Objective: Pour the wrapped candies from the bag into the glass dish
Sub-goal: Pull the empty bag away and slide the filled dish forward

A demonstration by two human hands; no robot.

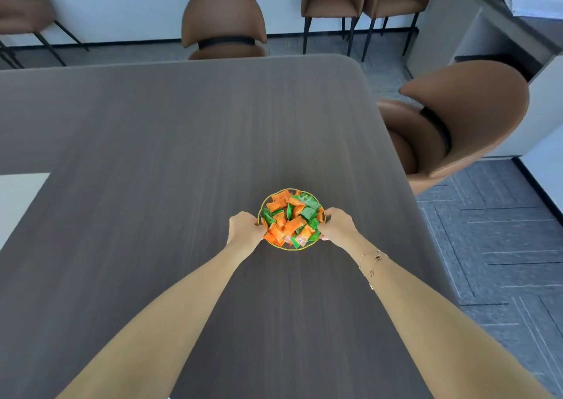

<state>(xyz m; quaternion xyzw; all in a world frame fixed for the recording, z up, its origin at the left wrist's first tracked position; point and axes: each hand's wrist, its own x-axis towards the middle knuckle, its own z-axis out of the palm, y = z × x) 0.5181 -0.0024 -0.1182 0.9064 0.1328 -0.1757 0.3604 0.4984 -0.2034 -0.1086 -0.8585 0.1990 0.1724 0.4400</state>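
The glass dish [292,247] sits upright, mouth up, on the wood-grain table [152,154] toward its right side, heaped with orange and green wrapped candies [289,218]. The left hand [245,228] grips its left rim and the right hand [336,225] its right rim, fingers curled closed.

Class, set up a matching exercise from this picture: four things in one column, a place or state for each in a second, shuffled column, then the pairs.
Column one
1. glass dish
2. left hand
3. bracelet
4. wrapped candies

Column two
A. on the right wrist
B. piled inside the dish, orange and green
C. on the table, held on both sides
D. gripping the dish's left rim

Pairs: 1-C, 2-D, 3-A, 4-B
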